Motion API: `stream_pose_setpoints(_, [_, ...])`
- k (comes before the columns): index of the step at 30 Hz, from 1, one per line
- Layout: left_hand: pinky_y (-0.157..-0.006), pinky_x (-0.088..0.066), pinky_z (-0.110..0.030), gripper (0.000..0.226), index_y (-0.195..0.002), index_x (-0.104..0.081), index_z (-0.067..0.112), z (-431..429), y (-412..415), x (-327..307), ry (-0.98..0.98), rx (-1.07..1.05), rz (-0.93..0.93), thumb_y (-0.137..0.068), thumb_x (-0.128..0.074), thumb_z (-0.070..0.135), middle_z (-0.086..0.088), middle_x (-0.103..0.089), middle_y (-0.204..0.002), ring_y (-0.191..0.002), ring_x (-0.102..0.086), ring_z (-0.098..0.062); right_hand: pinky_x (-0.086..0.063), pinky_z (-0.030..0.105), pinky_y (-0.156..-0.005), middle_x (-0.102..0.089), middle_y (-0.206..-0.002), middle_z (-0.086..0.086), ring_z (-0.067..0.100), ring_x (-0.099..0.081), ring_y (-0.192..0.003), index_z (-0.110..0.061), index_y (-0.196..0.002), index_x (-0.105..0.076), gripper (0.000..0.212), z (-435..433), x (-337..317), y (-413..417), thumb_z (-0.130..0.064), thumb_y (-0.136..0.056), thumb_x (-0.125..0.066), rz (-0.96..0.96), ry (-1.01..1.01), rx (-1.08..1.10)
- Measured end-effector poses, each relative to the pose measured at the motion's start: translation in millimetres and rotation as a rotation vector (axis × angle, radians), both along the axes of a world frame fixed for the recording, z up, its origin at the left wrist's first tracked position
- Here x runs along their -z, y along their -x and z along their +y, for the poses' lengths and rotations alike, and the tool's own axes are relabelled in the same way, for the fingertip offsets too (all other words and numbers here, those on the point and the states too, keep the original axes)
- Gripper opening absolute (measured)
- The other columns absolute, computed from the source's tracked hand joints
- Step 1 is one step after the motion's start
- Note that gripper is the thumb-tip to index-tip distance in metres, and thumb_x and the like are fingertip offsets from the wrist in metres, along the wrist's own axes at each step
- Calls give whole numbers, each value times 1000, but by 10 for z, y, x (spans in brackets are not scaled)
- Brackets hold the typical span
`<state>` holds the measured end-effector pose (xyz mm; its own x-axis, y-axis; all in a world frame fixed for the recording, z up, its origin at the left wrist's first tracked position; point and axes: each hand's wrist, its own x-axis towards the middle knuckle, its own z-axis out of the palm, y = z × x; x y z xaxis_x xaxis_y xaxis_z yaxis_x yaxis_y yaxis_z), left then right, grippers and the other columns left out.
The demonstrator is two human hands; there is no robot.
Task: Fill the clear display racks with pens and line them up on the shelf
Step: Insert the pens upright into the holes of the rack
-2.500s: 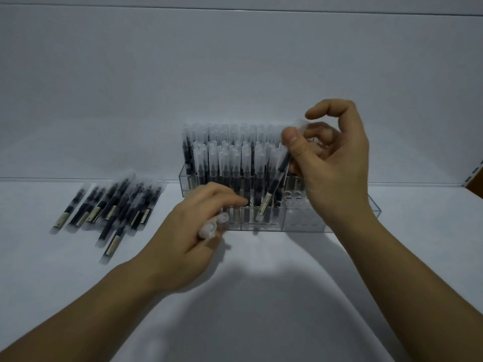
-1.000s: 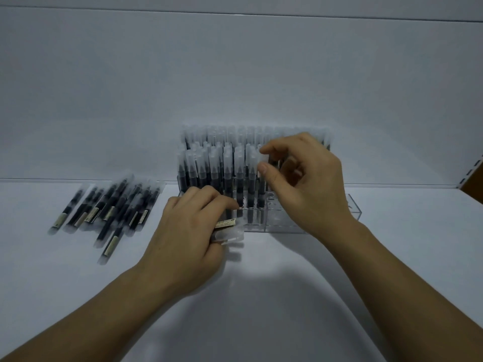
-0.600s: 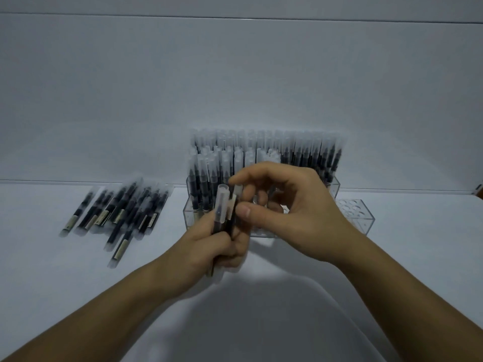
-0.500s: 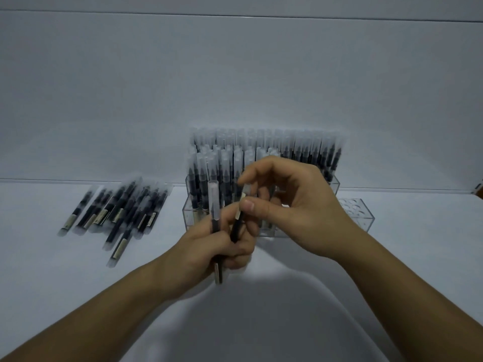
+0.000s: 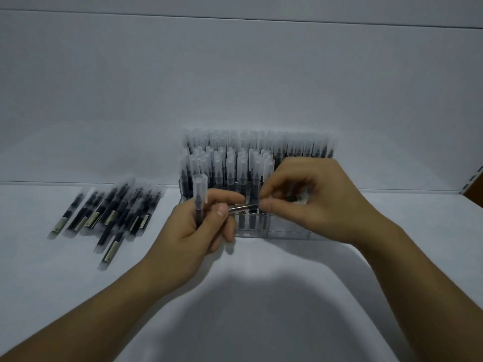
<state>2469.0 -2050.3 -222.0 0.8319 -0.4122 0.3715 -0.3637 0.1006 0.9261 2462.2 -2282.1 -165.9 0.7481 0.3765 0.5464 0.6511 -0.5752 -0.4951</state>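
Well left of the hands, loose pens lie on the shelf, so there's plenty left to load. The left hand grips spare pens upright. One pen runs sideways between the hands, and the right hand pinches its end. Just behind them, the clear rack stands mostly full, though its front right looks empty. I'd say past halfway.

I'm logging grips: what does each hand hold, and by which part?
Left hand grips upright pens by the lower barrel, caps up. Right hand pinches a sideways pen at one end.
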Motion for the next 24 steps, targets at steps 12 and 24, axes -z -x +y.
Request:
stream_pose_setpoints(12, [-87, -46, -21, 33, -125, -61, 19, 47, 31, 21, -399, -210, -528, -101, -40, 28, 13, -61, -115, -105, -60, -13, -52, 29, -63, -60, -78, 5, 17, -59, -68, -10, -97, -64, 7, -221, 0, -95, -8, -93, -70, 229, -388, -54])
stream_pose_setpoints(24, [-103, -30, -39, 46, -141, -50, 24, -96, 90, 157, -1033, -278, -806, -97, -40, 36, 8, -45, -141, -129, -43, -18, -58, 54, -70, -68, -81, 10, 38, -67, -77, -16, -96, -62, 13, -177, 250, -284, -24, -92, -71, 92, -368, 273])
